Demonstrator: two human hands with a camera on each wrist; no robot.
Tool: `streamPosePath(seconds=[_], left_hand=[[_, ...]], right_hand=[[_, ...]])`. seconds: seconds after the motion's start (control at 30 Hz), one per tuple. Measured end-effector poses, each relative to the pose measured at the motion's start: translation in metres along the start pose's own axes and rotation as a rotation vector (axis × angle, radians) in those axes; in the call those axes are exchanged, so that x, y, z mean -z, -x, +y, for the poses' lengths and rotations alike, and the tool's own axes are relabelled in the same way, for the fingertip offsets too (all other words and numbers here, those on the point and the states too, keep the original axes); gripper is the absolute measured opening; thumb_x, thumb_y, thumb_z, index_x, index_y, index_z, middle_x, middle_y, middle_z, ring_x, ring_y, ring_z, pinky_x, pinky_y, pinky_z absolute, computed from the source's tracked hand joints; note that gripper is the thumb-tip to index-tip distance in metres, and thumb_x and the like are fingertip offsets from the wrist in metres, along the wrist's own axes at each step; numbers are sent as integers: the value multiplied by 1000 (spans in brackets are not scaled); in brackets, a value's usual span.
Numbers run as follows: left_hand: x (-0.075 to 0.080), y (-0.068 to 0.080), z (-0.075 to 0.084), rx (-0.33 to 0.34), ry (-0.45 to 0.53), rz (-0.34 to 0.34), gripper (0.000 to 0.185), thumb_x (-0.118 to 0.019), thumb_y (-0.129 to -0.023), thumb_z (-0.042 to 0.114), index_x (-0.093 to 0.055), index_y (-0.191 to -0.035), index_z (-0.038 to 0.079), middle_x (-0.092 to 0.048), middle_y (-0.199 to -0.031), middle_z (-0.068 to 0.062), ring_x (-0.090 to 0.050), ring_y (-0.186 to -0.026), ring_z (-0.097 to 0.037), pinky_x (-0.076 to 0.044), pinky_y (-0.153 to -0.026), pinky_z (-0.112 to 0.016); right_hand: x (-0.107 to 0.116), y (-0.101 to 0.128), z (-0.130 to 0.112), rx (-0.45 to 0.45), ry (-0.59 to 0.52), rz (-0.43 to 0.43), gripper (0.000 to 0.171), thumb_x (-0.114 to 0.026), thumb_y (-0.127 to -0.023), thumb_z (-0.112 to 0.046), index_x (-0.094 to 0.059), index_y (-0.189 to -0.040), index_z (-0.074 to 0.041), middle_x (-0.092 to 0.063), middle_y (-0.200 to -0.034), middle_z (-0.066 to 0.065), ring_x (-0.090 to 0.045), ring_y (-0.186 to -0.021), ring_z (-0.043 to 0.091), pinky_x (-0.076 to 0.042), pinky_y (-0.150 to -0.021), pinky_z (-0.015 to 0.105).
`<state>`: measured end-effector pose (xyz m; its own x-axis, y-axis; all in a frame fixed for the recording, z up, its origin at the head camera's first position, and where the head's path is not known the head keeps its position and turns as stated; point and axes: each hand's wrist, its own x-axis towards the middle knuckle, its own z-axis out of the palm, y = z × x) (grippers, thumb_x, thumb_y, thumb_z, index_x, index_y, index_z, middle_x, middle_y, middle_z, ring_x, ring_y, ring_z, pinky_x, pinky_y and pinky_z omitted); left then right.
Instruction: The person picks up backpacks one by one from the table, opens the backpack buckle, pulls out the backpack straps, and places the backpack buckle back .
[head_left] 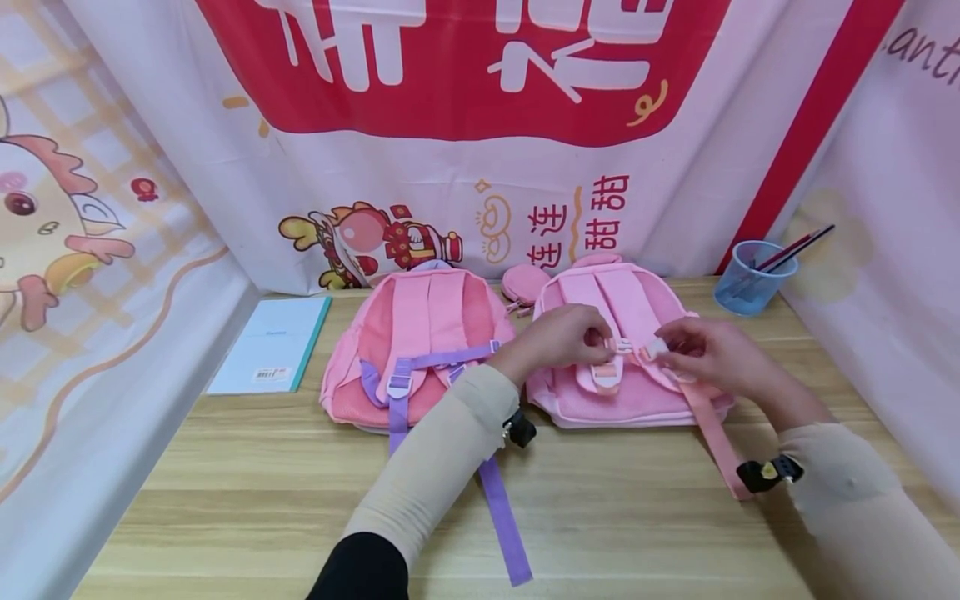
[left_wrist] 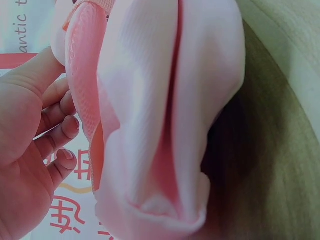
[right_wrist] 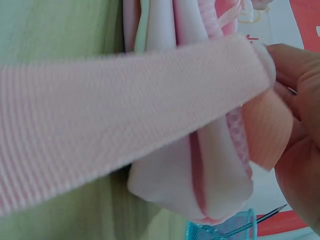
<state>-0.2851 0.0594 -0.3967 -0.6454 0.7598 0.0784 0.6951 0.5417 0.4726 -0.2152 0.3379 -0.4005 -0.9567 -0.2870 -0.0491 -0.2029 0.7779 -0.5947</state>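
Two backpacks lie flat on the wooden tabletop [head_left: 247, 500], straps up, side by side near the back wall. Both hands work on the light pink backpack [head_left: 637, 392], the one on the right. The left hand [head_left: 558, 337] comes in from lower left, arm in a beige sleeve, wrist bent a bit, fingers curled & pinching the little chest clip [head_left: 622, 346] on the left shoulder strap. The right hand [head_left: 712, 354] comes in from lower right, also beige sleeve w/ a black band at the wrist, fingers curled & pinching the white clip half [head_left: 658, 348] on the other strap. The 2 clip halves sit just beside each other btw the hands; can't tell if they touch. In the left wrist view the fingers [left_wrist: 57, 132] bend in next to a pink mesh strap edge [left_wrist: 85, 75]. In the right wrist view a wide pale pink strap [right_wrist: 125, 115] runs across, and the fingers [right_wrist: 295, 70] hold its end. A long pink strap tail [head_left: 720, 450] hangs down on the tabletop by the right arm. The darker pink backpack [head_left: 412, 350] w/ purple straps [head_left: 498, 508] lies to the left, partly under the left arm. A small round pink pouch [head_left: 525, 283] sits btw the 2 bags at the back. A light blue notebook [head_left: 273, 342] lies far left. A blue mesh cup [head_left: 753, 279] w/ pencils stands back right.
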Motion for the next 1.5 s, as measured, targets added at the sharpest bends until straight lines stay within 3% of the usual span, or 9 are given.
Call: streamPosePath(seconds=[0.2,0.3,0.47,0.7,1.0,1.2,1.37,1.5], left_hand=[[2,1,1,-2,2,6,21,-82,-97,31,-81,-114,18,-71,-101,6,-60,-92,-8,-47,-84,-19],[2,1,1,-2,-2,4,22,-82,-97,31,-81,-115,18,-71,-101,6,-60,-92,-8,-47,-85,-19],[1,1,0,4,-1,-7,23,-82,-97,31,-81,-116,17,-71,-102,5,-61,-93,-9,-47,-85,-19],[3,1,0,10,4,-7,24,-81,-98,32,-80,-116,17,-71,-103,6,-61,-93,-9,-48,-86,-19],[7,3,1,-21,19,6,20,-80,-99,30,-80,-113,16,-70,-101,4,-60,-91,-7,-47,-84,-17],[10,3,-2,-33,28,17,20,-79,-100,30,-80,-113,15,-69,-99,5,-60,-89,-8,-47,-82,-18],[14,4,-4,-21,48,28,20,-79,-101,32,-80,-113,16,-69,-99,5,-61,-89,-8,-49,-82,-19],[18,6,-6,-15,59,24,21,-77,-102,34,-79,-115,16,-69,-99,5,-61,-88,-8,-50,-81,-20]], right_hand=[[2,-4,-9,40,157,-22,44,-82,-98,-26,-70,-136,-7,-73,-118,9,-66,-105,24,-63,-91,45],[0,-6,-14,30,194,-49,45,-82,-97,-26,-70,-135,-4,-74,-120,12,-67,-106,26,-62,-95,53],[-5,-8,-20,29,237,-53,42,-81,-98,-24,-73,-133,-2,-73,-125,17,-68,-113,33,-59,-101,59],[-7,-8,-24,66,303,-29,36,-80,-98,-20,-75,-127,0,-71,-122,19,-67,-110,34,-60,-100,58],[-11,-2,-29,7,168,-15,51,-72,-104,-31,-62,-146,-3,-61,-143,23,-61,-124,39,-58,-104,61],[-20,-8,-30,98,79,11,44,-71,-105,-27,-66,-142,-3,-65,-142,22,-60,-131,42,-51,-111,66],[-26,-17,-32,134,98,35,41,-71,-105,-27,-68,-139,-2,-67,-139,21,-54,-136,41,-41,-118,68],[-28,-22,-32,141,92,39,36,-72,-105,-23,-70,-135,-3,-69,-134,19,-54,-134,41,-40,-118,66]])
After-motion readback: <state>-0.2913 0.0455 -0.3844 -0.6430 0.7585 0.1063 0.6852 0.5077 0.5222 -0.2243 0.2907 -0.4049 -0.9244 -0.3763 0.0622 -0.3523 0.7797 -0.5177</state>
